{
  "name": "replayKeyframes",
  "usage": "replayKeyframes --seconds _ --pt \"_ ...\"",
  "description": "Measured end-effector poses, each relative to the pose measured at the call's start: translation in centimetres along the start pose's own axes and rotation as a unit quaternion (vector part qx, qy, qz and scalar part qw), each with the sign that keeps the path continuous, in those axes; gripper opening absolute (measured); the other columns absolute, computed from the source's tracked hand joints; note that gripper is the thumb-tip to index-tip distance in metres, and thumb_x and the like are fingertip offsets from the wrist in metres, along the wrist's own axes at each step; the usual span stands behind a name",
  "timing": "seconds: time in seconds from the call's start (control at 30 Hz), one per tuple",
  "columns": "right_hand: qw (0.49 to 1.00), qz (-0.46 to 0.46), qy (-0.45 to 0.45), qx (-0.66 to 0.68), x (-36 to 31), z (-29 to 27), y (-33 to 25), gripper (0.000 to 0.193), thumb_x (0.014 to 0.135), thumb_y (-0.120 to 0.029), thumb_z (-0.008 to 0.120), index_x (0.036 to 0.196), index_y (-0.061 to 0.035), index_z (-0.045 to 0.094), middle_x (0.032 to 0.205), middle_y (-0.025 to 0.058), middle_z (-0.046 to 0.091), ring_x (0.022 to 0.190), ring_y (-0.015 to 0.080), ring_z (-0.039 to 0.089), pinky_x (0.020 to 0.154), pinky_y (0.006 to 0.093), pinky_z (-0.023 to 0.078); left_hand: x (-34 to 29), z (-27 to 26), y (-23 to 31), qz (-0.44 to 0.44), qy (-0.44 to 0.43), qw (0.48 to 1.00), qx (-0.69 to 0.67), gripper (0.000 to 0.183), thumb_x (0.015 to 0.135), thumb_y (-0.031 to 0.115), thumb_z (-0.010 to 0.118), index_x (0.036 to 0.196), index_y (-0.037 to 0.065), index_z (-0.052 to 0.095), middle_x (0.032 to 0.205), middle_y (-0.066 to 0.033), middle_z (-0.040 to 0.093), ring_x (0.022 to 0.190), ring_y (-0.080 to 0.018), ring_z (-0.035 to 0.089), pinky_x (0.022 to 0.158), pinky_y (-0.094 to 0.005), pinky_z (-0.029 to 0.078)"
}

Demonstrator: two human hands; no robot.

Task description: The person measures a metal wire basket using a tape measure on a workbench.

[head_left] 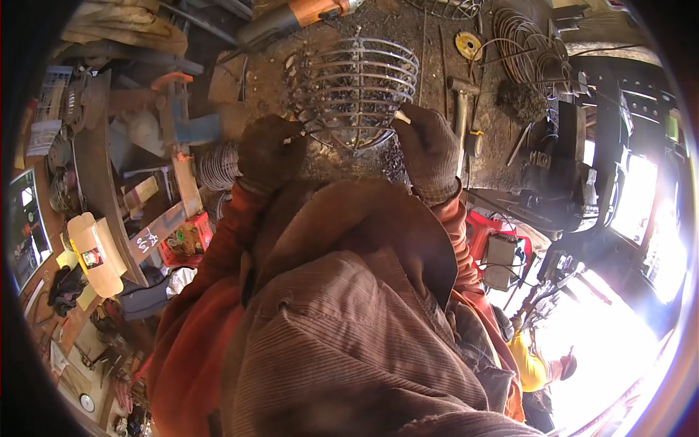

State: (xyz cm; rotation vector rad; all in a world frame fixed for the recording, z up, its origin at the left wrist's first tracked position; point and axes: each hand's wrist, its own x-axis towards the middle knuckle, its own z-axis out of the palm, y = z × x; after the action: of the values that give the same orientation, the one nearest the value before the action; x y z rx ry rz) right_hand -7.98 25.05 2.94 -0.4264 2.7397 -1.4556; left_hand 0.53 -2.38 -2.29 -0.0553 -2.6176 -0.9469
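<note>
A round cage of curved metal bars [357,91] lies on the dirty workbench, its bars crossed by a central spine. Both my hands wear dark, worn gloves. My left hand [273,154] is closed at the cage's near left edge, with a small pale spot at its fingertips. At the near right edge my right hand [431,149] is closed too; a pale tip shows by its thumb, and I cannot tell whether it is a bare fingertip or a small piece. The gloves hide the exact grip.
An orange and grey power tool [291,22] lies beyond the cage. To the right are a yellow disc [468,46], a hammer [461,109], wire coils [520,44] and a vise-like dark block [561,175]. A person in yellow [528,360] is at lower right.
</note>
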Motion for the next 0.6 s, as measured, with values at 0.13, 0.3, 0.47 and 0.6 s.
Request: replayKeyframes --seconds 0.13,0.3,0.47,0.6 --pt "1.000 0.003 0.006 0.004 0.20 0.12 0.01 0.024 0.093 -0.010 0.079 0.116 -0.0041 0.074 0.099 0.0173 0.074 0.090 0.0323 0.074 0.080 0.0399 0.058 -0.06 0.11 -0.15 -0.002 -0.003 1.000 0.003 0.013 0.079 0.008 0.082 0.091 0.010 0.075 0.084 -0.0121 0.070 0.078 -0.0351 0.070 0.070 -0.0452 0.056" --pt "1.000 -0.017 0.009 0.024 0.24 0.42 0.49 0.022 0.094 -0.010 0.076 0.115 -0.0035 0.073 0.100 0.0180 0.074 0.090 0.0329 0.074 0.080 0.0402 0.058 -0.03 0.22 -0.20 -0.002 -0.002 1.000 0.011 0.010 0.081 0.010 0.081 0.090 0.011 0.076 0.085 -0.0130 0.070 0.078 -0.0356 0.070 0.069 -0.0455 0.056" --pt "0.999 0.016 0.010 0.031 -0.02 -0.12 -0.41 0.024 0.102 -0.009 0.067 0.125 -0.0016 0.069 0.096 0.0157 0.072 0.086 0.0308 0.072 0.080 0.0392 0.057 -0.05 0.10 0.11 -0.015 -0.004 1.000 0.015 0.013 0.078 0.011 0.078 0.091 0.009 0.079 0.082 -0.0121 0.070 0.076 -0.0342 0.069 0.071 -0.0459 0.055" --pt "0.996 0.016 0.009 0.083 0.26 -0.21 0.50 0.026 0.106 -0.011 0.062 0.130 -0.0013 0.066 0.093 0.0117 0.070 0.082 0.0235 0.069 0.077 0.0365 0.055 0.02 0.29 0.03 -0.016 0.009 1.000 -0.003 0.014 0.077 0.010 0.079 0.091 0.009 0.079 0.082 -0.0115 0.070 0.076 -0.0335 0.069 0.071 -0.0458 0.055"
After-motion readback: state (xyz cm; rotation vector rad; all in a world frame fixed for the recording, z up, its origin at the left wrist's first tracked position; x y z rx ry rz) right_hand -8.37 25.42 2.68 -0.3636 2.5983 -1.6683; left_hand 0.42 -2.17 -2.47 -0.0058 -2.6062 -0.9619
